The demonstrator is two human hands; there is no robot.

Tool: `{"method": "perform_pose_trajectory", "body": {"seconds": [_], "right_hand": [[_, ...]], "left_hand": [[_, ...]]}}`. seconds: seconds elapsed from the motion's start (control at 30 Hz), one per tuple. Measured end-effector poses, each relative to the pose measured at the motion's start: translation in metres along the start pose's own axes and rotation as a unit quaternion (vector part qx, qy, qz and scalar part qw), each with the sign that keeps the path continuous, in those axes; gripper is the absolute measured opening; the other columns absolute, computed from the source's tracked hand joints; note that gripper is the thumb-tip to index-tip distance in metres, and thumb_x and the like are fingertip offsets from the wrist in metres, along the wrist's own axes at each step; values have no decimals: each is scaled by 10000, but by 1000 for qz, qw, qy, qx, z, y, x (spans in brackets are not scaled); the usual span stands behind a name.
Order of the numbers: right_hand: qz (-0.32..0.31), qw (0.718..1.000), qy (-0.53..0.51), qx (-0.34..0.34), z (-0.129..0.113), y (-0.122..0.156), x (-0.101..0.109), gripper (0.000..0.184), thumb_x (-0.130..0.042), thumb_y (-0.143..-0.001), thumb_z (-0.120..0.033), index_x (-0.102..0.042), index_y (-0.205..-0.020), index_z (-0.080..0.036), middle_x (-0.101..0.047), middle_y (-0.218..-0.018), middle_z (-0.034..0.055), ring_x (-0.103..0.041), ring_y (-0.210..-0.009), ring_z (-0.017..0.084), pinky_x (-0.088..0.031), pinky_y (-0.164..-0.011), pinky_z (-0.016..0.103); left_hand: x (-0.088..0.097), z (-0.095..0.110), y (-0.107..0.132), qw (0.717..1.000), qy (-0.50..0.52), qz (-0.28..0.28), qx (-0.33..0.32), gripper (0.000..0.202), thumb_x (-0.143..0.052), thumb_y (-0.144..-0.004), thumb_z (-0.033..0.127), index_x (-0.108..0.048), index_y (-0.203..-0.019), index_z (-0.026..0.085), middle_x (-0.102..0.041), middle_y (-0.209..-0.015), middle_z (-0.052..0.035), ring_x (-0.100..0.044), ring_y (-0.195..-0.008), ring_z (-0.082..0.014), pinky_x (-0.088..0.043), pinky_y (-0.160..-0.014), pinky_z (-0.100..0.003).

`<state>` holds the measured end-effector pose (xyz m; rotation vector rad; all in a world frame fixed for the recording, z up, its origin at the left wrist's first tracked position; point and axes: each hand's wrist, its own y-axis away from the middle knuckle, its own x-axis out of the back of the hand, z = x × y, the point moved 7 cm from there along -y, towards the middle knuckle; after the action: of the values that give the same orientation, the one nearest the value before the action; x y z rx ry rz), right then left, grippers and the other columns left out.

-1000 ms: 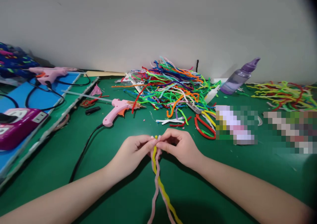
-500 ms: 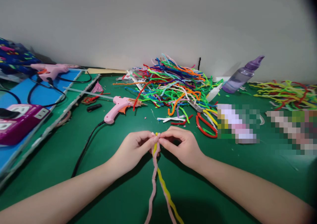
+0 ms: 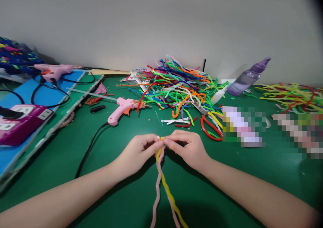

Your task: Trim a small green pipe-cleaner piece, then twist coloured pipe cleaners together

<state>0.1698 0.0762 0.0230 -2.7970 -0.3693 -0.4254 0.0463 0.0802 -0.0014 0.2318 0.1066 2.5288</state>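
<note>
Pink pipe cleaners [image 3: 157, 191] and a yellow pipe cleaner [image 3: 169, 193] come together at their top ends between my two hands. My left hand [image 3: 141, 150] pinches them between thumb and fingers. From the other side, my right hand [image 3: 188, 147] presses thumb and forefinger on the same upper ends, its fingertips touching the left thumb. Below the grip the strands cross, then spread apart and run down past the bottom edge of the view. The fingertips partly hide how the ends are joined.
Beyond my hands lie a pink glue gun [image 3: 121, 110], a heap of colourful pipe cleaners [image 3: 174, 86] and red-handled scissors [image 3: 210, 130]. A purple bottle [image 3: 247, 78] leans at the back right. At left, a purple power strip [image 3: 27, 125] rests on a blue board [image 3: 15, 154].
The view has shifted very slightly, so everything sits a little further right. My hands keep the same pinch on the pipe cleaners, with only a tiny finger movement.
</note>
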Motion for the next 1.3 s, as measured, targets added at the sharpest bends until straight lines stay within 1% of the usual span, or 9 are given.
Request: {"method": "perform_pose_trajectory", "body": {"seconds": [0.27, 0.37, 0.47, 0.6, 0.73, 0.87, 0.97, 1.07, 1.3], "right_hand": [[6, 997, 68, 31, -7, 2, -2, 171, -562, -837, -260, -712, -863, -183, -679, -775, 38, -609, -698, 126, -483, -659, 253], [7, 998, 56, -22, 0, 2, -1, 194, -552, -840, -302, -704, -877, -187, -672, -775, 39, -613, -666, 128, -492, -621, 253], [7, 991, -37, -128, 10, 6, -2, 284, -575, -819, -388, -667, -966, -164, -679, -780, 51, -631, -630, 136, -519, -583, 260], [-68, 961, -170, -205, 8, 15, -23, 376, -673, -742, -394, -639, -1027, -152, -693, -907, 76, -668, -824, 186, -538, -752, 313], [-111, 906, -290, -287, 8, 26, -44, 389, -696, -728, -374, -618, -1031, -142, -680, -859, 58, -673, -807, 178, -543, -739, 312], [-143, 869, -335, -334, 11, 34, -57, 345, -700, -726, -366, -637, -951, -112, -680, -865, 79, -680, -767, 168, -542, -737, 311], [-179, 860, -333, -342, 11, 38, -62, 326, -647, -769, -394, -647, -907, -99, -677, -829, 85, -678, -700, 157, -545, -684, 309], [-194, 871, -308, -331, 10, 38, -62, 328, -600, -803, -407, -644, -876, -91, -669, -797, 81, -669, -662, 144, -537, -648, 288], [-217, 862, -326, -323, 6, 34, -59, 295, -610, -800, -380, -607, -907, -105, -677, -816, 89, -672, -658, 153, -535, -633, 299]], "left_hand": [[1, -2, 1, 1000, 5, 3, 8, 291, -504, -849, 371, -578, -683, 144, -587, -629, 10, -513, -598, -101, -412, -585, -202], [2, 0, 4, 999, 30, 24, 6, 283, -521, -839, 369, -570, -670, 148, -590, -611, 10, -522, -575, -101, -423, -573, -202], [11, 3, 6, 995, 51, 90, -5, 272, -525, -836, 378, -576, -693, 152, -606, -616, 5, -545, -565, -107, -440, -565, -207], [19, 5, 8, 989, 54, 137, -26, 246, -547, -832, 353, -587, -697, 151, -612, -635, 11, -558, -588, -96, -451, -590, -189], [19, 5, 10, 987, 72, 138, -30, 218, -548, -837, 323, -609, -724, 147, -624, -649, 11, -568, -596, -89, -455, -586, -180], [18, 5, 10, 988, 73, 134, -31, 214, -545, -841, 321, -624, -744, 147, -626, -645, 10, -565, -588, -88, -455, -579, -182], [19, 4, 9, 987, 71, 144, -27, 204, -553, -836, 322, -628, -757, 150, -622, -669, 9, -561, -598, -89, -449, -574, -180], [23, 4, 8, 984, 61, 164, -29, 211, -570, -823, 327, -631, -734, 145, -611, -729, -1, -556, -648, -94, -448, -596, -181], [22, -6, 9, 977, 137, 165, 16, 277, -561, -821, 396, -612, -750, 133, -526, -566, 25, -436, -485, -65, -352, -443, -173]]}}
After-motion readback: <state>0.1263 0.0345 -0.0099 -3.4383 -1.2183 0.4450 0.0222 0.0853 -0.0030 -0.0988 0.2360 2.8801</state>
